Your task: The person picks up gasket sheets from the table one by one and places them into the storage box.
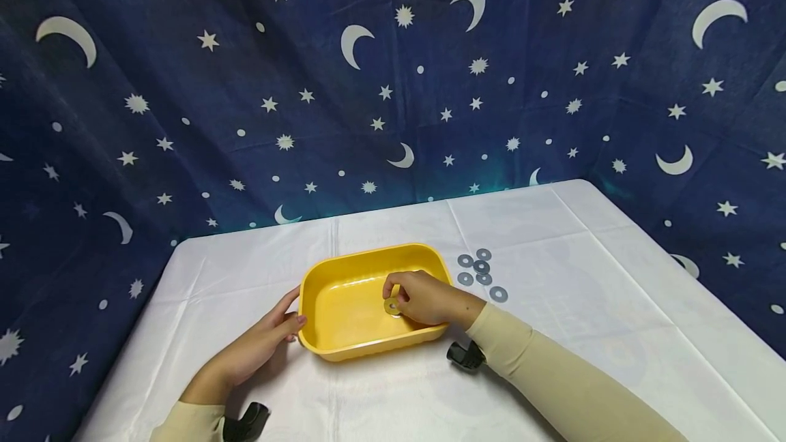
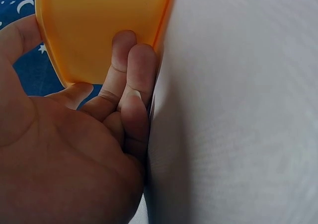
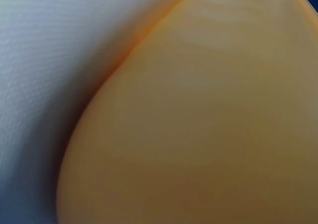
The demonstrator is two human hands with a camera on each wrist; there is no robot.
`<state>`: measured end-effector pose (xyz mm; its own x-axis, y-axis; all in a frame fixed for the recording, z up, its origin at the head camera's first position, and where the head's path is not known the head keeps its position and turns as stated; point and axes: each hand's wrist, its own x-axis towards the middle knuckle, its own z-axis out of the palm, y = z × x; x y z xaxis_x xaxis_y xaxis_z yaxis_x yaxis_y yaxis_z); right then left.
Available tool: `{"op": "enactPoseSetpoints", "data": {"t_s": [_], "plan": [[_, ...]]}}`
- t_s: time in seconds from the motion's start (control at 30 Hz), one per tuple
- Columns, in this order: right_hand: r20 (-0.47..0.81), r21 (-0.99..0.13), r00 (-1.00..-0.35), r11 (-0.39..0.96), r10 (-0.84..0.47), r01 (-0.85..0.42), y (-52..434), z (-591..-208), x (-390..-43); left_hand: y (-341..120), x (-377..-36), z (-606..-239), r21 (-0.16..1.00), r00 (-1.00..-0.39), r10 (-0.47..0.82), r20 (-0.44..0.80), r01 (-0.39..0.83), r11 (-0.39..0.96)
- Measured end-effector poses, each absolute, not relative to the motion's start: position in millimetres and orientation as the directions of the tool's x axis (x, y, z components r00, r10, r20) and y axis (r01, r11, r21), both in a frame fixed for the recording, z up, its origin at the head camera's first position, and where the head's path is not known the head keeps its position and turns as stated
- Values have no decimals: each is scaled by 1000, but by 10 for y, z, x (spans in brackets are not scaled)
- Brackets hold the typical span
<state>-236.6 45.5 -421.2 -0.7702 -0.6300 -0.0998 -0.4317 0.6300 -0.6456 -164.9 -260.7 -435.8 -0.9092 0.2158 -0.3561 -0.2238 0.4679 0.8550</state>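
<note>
A yellow plastic tray (image 1: 344, 322) with rounded corners and raised walls stands on the table. My left hand (image 1: 260, 350) holds its left end, thumb at the rim; in the left wrist view the fingertips (image 2: 141, 70) lie against the tray's outer wall (image 2: 89, 40). My right hand (image 1: 424, 297) reaches over the near right rim into the tray. Its thumb and index finger pinch a flat round washer (image 1: 391, 306) close over the tray floor. In the right wrist view the tray's outer wall (image 3: 189, 124) fills most of the picture and hides the hand.
Several grey metal washers (image 1: 465, 279) lie on the white tablecloth (image 1: 589, 333) just right of the tray, some overlapping. A dark blue curtain (image 1: 319, 87) with moons and stars hangs behind the table. Black wrist cameras (image 1: 467, 357) sit below the forearms.
</note>
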Motion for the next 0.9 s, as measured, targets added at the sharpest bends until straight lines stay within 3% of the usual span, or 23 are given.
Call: {"op": "enactPoseSetpoints", "data": {"t_s": [0.9], "plan": [[-111, -644, -757, 627, -644, -439, 465, -4219, -2352, -2609, -1661, -4384, 848, -912, 197, -359, -230, 478]]}}
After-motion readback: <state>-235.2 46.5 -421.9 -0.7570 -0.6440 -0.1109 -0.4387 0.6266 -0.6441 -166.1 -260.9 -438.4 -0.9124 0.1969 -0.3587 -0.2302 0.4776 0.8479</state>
